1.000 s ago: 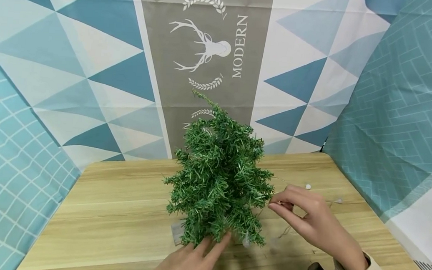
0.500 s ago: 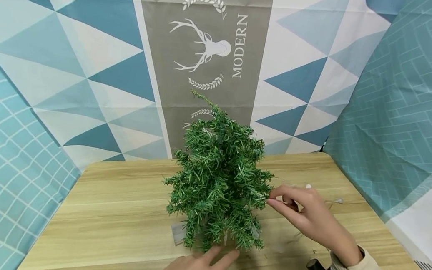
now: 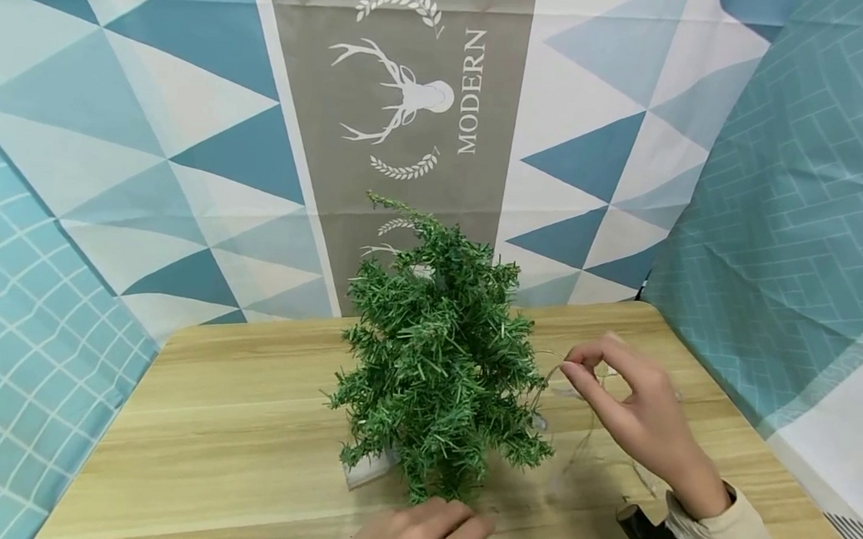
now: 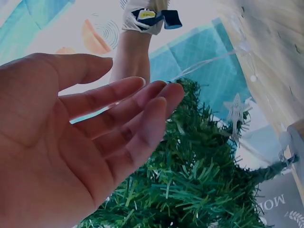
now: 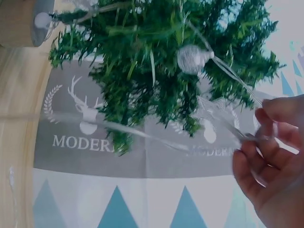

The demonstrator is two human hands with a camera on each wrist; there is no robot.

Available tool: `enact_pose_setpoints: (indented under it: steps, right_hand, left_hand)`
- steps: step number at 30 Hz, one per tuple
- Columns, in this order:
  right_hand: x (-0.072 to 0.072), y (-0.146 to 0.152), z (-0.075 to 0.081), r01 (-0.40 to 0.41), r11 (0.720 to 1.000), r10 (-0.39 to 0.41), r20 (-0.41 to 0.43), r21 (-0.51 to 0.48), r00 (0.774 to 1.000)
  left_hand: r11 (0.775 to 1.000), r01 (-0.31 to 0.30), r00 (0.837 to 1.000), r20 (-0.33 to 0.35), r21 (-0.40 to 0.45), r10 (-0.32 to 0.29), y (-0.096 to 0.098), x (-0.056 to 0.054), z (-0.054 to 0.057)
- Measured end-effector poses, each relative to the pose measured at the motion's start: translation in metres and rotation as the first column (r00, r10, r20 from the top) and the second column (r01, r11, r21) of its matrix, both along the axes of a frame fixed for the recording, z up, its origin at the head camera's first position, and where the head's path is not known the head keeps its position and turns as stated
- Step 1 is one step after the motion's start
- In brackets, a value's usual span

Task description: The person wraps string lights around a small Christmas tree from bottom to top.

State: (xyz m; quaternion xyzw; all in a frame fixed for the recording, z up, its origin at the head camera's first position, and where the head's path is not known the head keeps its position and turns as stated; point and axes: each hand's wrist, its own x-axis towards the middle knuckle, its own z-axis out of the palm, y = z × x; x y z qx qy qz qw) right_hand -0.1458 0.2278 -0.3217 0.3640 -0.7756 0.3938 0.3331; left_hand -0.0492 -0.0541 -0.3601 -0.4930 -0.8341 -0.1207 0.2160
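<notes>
A small green artificial Christmas tree stands on the table in the head view. To its right, my right hand pinches the thin clear wire of a string of lights between thumb and index finger. A ball-shaped light on that wire hangs against the branches. A clear star light shows by the tree in the left wrist view. At the tree's lower front is my left hand. Its fingers are loosely bent with nothing in them, as the left wrist view shows.
More of the wire and small lights trail over the wooden table on the right. A pale flat piece pokes out under the tree's left side. Patterned cloth hangs behind the table and along both sides.
My right hand has moved up and away from the tree, drawing the wire out. The tree has turned and shifted slightly. My left hand has slid a little right and toward the front.
</notes>
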Motion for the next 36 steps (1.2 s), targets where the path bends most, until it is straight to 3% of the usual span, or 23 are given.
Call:
enact_pose_setpoints:
  steps: [3,6,9,11,13,15,17,21,23,25,27,30,33,36]
  right_hand:
    - [-0.005,0.006,-0.003,-0.055,0.998,0.056,0.164,-0.01,0.985]
    - [-0.008,0.012,-0.005,-0.136,0.987,0.159,0.348,-0.089,0.924]
    - [-0.01,0.017,-0.008,-0.195,0.969,0.242,0.444,-0.149,0.863]
    - [-0.01,0.019,-0.009,-0.213,0.969,0.248,0.439,-0.129,0.864]
    - [-0.008,0.019,-0.009,-0.221,0.971,0.241,0.411,-0.095,0.879]
    - [-0.006,0.019,-0.007,-0.228,0.972,0.234,0.385,-0.062,0.893]
    - [-0.003,0.019,-0.005,-0.235,0.972,0.229,0.372,-0.03,0.9]
    - [0.004,0.016,0.0,-0.305,0.952,0.279,0.372,0.012,0.885]
    - [0.008,0.016,0.003,-0.355,0.934,0.317,0.37,0.038,0.873]
    - [0.012,0.017,0.005,-0.422,0.905,0.376,0.376,0.045,0.847]
    - [0.016,0.017,0.006,-0.491,0.87,0.438,0.381,0.049,0.814]
    - [0.02,0.018,0.009,-0.578,0.815,0.516,0.391,0.051,0.762]
    - [0.02,0.019,0.009,-0.632,0.773,0.572,0.375,0.05,0.729]
    - [0.017,0.022,0.01,-0.687,0.725,0.627,0.36,0.056,0.691]
  left_hand:
    - [0.998,-0.024,1.0,-0.017,-0.066,0.023,-0.003,-0.002,0.0]
    - [0.998,-0.005,1.0,-0.02,-0.058,0.004,-0.003,-0.002,0.001]
    - [0.998,0.046,0.998,-0.04,0.03,-0.045,-0.002,-0.002,0.002]
    - [0.991,0.087,0.992,-0.097,0.099,-0.078,0.0,-0.002,0.005]
    - [0.98,0.119,0.983,-0.161,0.157,-0.094,0.002,-0.003,0.008]
    - [0.975,0.115,0.977,-0.199,0.19,-0.077,0.007,-0.003,0.012]
    - [0.976,0.085,0.978,-0.205,0.2,-0.043,0.014,-0.003,0.016]
    - [0.985,-0.014,0.984,-0.171,0.172,0.043,0.033,-0.002,0.021]
    - [0.99,-0.059,0.98,-0.182,0.127,0.082,0.044,-0.005,0.023]
    - [0.991,-0.116,0.975,-0.185,0.062,0.126,0.054,-0.008,0.024]
    - [0.985,-0.169,0.959,-0.225,0.023,0.17,0.061,-0.01,0.025]
    - [0.969,-0.241,0.936,-0.254,0.048,0.245,0.066,-0.012,0.025]
    - [0.948,-0.306,0.913,-0.254,0.085,0.318,0.065,-0.013,0.023]
    - [0.934,-0.352,0.895,-0.273,0.054,0.353,0.063,-0.015,0.02]
